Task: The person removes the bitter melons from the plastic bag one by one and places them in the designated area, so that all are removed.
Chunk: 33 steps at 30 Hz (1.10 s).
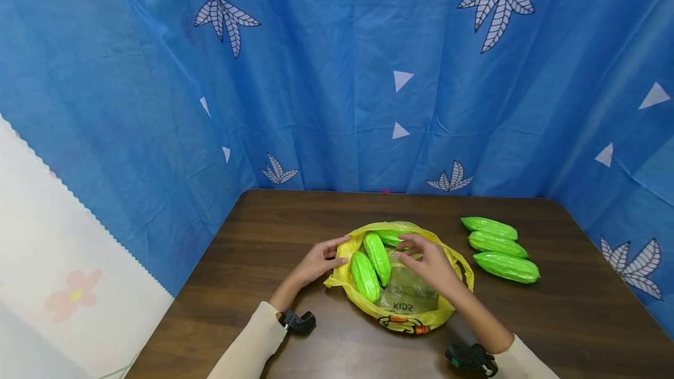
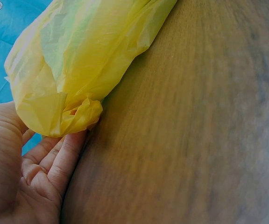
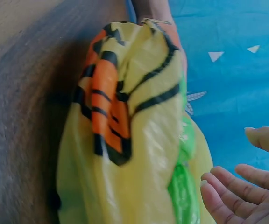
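Observation:
A yellow plastic bag (image 1: 363,303) lies on the table with its mouth spread wide and its rim rolled outward. Inside are three shiny green, ridged, gourd-like vegetables: two lie side by side at the left (image 1: 365,276) and one (image 1: 387,237) is at the back. My left hand (image 1: 315,262) holds the bag's left edge, its fingers partly behind the plastic (image 2: 64,107) in the left wrist view. Over the bag's right half, my right hand (image 1: 429,259) has its fingers apart and loosely bent, its fingertips near the back vegetable. In the right wrist view that hand (image 3: 246,191) has nothing in it.
Three more green vegetables (image 1: 497,244) lie in a row on the brown wooden table (image 1: 284,221), right of the bag. A blue patterned curtain (image 1: 337,92) hangs behind the table and along its sides. Black cameras (image 1: 299,321) are strapped to both wrists.

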Each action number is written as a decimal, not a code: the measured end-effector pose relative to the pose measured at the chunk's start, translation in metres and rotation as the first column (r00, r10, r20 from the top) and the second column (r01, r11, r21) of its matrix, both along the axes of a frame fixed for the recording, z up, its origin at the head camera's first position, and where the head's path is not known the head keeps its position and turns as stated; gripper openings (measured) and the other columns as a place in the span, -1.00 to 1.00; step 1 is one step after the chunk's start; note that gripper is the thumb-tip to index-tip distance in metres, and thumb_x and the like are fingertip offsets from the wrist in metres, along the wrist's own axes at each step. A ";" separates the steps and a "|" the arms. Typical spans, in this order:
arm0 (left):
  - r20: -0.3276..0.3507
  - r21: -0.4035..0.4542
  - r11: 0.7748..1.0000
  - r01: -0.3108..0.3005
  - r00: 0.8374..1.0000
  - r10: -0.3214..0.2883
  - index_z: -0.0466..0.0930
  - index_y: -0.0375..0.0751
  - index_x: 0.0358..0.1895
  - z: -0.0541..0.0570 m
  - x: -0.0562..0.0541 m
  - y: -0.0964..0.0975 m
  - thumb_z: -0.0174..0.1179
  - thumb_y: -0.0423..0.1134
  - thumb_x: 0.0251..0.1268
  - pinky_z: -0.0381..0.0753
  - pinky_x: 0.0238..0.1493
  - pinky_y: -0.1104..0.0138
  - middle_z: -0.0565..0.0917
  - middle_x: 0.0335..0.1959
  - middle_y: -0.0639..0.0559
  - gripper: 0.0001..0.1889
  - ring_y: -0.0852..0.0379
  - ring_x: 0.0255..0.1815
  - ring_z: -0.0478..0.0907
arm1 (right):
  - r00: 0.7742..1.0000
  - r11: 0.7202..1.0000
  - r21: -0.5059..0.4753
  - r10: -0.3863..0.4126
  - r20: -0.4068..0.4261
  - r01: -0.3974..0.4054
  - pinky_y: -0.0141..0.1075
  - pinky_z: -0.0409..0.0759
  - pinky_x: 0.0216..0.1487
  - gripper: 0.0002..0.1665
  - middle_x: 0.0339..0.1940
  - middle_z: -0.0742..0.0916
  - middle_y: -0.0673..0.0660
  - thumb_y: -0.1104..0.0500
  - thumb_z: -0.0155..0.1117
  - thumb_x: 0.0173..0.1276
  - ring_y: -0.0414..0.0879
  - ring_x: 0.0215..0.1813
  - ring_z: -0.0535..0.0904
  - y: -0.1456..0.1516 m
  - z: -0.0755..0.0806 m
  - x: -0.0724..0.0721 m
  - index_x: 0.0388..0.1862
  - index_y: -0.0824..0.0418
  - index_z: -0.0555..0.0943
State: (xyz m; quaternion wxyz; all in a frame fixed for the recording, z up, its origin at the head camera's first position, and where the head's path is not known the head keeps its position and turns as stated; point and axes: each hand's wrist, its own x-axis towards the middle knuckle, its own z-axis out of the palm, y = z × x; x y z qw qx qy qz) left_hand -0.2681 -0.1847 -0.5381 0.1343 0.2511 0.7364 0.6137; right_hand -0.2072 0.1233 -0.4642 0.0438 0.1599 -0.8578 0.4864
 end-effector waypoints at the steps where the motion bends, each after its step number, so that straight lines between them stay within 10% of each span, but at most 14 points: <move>1: 0.003 0.006 1.000 0.002 1.000 -0.002 0.30 -0.27 0.53 0.000 0.000 0.000 0.23 -0.38 0.45 0.73 -0.08 0.28 0.50 0.35 -0.34 -0.38 -0.05 0.07 0.67 | 1.000 1.000 0.000 0.003 0.011 -0.003 -0.19 0.71 -0.14 -0.45 0.01 0.76 0.21 0.13 0.39 0.42 0.06 -0.03 0.70 -0.002 -0.002 -0.001 0.32 0.28 0.55; 33: -0.007 -0.010 1.000 0.006 1.000 -0.006 0.34 -0.25 0.51 0.002 0.003 -0.001 0.21 -0.41 0.46 0.73 -0.08 0.31 0.59 0.25 -0.33 -0.42 0.04 0.01 0.69 | 0.989 0.998 0.057 0.019 0.148 -0.027 -0.08 0.71 -0.12 -0.21 0.09 0.71 0.21 0.07 0.57 0.23 0.05 -0.02 0.68 -0.024 -0.034 -0.014 0.39 0.24 0.48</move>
